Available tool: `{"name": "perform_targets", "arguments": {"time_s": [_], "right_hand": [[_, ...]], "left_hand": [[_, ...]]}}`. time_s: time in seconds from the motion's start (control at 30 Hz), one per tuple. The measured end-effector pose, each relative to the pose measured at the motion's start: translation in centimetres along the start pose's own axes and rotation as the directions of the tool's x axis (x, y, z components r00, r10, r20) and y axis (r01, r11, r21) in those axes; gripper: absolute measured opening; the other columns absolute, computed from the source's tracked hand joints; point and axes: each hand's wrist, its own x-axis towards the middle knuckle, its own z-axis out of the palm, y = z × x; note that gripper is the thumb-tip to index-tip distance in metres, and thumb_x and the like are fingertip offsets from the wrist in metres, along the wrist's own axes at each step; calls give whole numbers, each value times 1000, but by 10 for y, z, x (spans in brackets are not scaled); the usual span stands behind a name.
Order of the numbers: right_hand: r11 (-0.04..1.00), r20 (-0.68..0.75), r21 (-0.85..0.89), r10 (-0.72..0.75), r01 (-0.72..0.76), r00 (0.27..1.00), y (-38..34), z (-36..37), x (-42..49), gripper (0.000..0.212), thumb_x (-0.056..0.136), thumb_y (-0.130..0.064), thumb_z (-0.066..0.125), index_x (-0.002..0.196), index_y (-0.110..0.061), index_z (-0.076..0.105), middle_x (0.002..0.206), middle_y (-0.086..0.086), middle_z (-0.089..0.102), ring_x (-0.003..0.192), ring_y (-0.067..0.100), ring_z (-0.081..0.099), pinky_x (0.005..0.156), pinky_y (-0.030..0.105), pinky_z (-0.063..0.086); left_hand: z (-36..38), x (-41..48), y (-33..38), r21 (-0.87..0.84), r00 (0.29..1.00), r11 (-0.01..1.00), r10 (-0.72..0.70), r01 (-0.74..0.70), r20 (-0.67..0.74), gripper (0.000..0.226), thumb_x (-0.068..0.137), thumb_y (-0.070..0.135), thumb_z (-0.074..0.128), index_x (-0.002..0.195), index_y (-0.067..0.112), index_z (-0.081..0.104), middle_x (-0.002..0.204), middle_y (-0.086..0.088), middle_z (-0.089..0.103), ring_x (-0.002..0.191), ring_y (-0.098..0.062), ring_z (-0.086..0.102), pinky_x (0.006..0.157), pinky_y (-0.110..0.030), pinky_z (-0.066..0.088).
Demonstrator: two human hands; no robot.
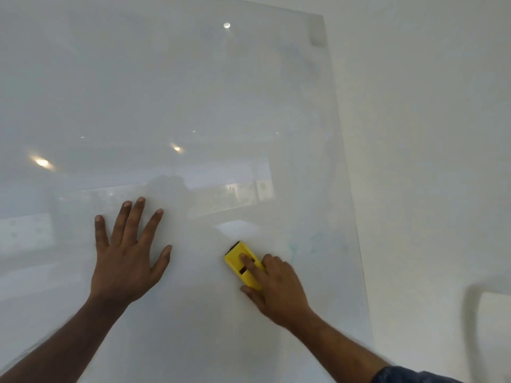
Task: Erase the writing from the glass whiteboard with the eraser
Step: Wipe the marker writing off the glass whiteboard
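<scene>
The glass whiteboard (pixel 171 92) fills most of the view, mounted on a white wall. Faint pale blue-green smears of writing (pixel 312 244) remain near its lower right. My right hand (pixel 279 288) presses a yellow eraser (pixel 240 262) flat against the glass, index finger lying along its back. The eraser sits just left of the smears. My left hand (pixel 127 255) rests flat on the glass with fingers spread, holding nothing, to the left of the eraser.
The board's right edge (pixel 345 175) runs down beside the bare white wall (pixel 428 134). A metal mounting stud (pixel 317 37) holds its top right corner. Ceiling lights reflect in the glass. A blurred pale object (pixel 486 313) shows at the lower right.
</scene>
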Motion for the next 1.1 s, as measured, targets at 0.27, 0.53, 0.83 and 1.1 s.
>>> {"name": "perform_targets", "arguments": {"time_s": [0.27, 0.53, 0.83, 1.1], "right_hand": [[954, -34, 158, 264, -256, 964, 27, -2, -4, 60, 92, -53, 47, 141, -18, 45, 92, 6, 50, 77, 24, 48, 64, 32, 43], [990, -5, -9, 141, -141, 990, 110, -22, -5, 57, 91, -54, 49, 140, -23, 47, 93, 7, 52, 73, 28, 51, 61, 36, 43], [998, 85, 57, -20, 15, 996, 104, -11, -30, 58, 91, -54, 48, 142, -28, 42, 96, 6, 52, 74, 26, 49, 62, 34, 41], [918, -7, 148, 373, -368, 928, 158, -20, -20, 60, 89, -53, 47, 141, -23, 47, 89, 5, 48, 73, 24, 48, 63, 34, 43]], "left_hand": [[8, 5, 12, 3, 1000, 1000, 18, -18, -9, 71, 91, 50, 41, 149, 9, 46, 163, -18, 27, 151, -42, 20, 121, -63, 10], [18, 26, 46, -24, 998, 999, 48, -49, -27, 70, 92, 48, 41, 149, 8, 46, 164, -19, 25, 152, -38, 20, 122, -58, 10], [24, 30, 63, 17, 999, 999, 33, -32, -24, 70, 91, 49, 42, 148, 8, 47, 163, -20, 27, 150, -41, 25, 120, -62, 13], [19, 30, 62, 47, 999, 998, 38, -37, -19, 70, 92, 50, 42, 147, 8, 48, 163, -19, 28, 150, -40, 26, 121, -59, 14]]}}
